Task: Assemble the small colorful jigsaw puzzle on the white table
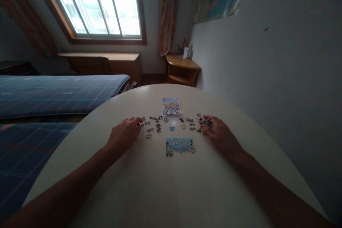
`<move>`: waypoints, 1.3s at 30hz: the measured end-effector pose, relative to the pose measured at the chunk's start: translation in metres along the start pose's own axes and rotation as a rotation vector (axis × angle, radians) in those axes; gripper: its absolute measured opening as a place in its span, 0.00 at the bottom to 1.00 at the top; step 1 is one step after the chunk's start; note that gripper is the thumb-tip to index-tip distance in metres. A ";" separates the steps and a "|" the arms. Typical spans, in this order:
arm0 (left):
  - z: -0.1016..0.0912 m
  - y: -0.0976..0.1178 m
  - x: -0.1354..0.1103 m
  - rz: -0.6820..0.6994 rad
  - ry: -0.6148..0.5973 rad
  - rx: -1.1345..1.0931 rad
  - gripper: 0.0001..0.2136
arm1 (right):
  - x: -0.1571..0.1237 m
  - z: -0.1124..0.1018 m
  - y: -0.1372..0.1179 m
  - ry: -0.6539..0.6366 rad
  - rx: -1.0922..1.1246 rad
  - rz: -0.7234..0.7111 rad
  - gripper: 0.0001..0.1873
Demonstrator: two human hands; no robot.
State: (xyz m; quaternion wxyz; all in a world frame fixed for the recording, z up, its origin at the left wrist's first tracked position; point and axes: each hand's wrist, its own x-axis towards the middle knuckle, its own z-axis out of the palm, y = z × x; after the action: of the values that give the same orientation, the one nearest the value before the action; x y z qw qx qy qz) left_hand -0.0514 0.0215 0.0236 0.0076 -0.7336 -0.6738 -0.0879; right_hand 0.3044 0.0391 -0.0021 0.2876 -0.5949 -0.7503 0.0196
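Observation:
A partly joined jigsaw puzzle (180,145) lies flat on the white table, with blue lettering at its top and an uneven lower edge. Beyond it several loose puzzle pieces (158,125) are scattered in a loose band. My left hand (125,132) rests at the band's left end, fingers loosely bent and fingertips beside the pieces; nothing shows in its grasp. At the right end, my right hand (220,133) curves round a pile of puzzle pieces (205,125), thumb and fingers apart. Its palm side is partly hidden. A picture sheet (171,106) lies behind the pieces.
The round white table (171,192) has a curved edge. To the left stands a bed with a blue plaid mattress (61,92). A wall (280,78) runs close on the right. Behind are a corner shelf (183,62), a desk (123,57) and a bright window (96,3).

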 end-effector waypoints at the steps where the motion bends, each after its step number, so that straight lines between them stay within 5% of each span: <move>1: 0.000 0.000 0.000 -0.004 -0.006 0.003 0.13 | 0.000 0.000 0.000 0.000 0.003 0.004 0.21; 20: -0.004 0.006 -0.005 0.019 -0.035 0.057 0.14 | -0.003 0.000 -0.008 -0.102 0.033 -0.204 0.13; 29: -0.005 0.008 -0.005 0.093 0.087 0.001 0.10 | -0.004 -0.003 -0.013 -0.156 0.039 -0.245 0.10; 34: 0.002 0.017 -0.010 0.441 0.179 -0.236 0.06 | -0.004 -0.003 -0.013 -0.178 0.062 -0.230 0.09; 39: 0.009 0.032 -0.020 0.834 0.030 -0.370 0.13 | -0.004 -0.002 -0.011 -0.188 0.093 -0.217 0.08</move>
State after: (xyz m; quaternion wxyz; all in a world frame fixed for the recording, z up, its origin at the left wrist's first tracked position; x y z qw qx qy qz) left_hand -0.0199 0.0002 0.0153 -0.0791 -0.9299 -0.2936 -0.2070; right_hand 0.2959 0.0315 0.0024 0.2438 -0.4918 -0.8322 0.0784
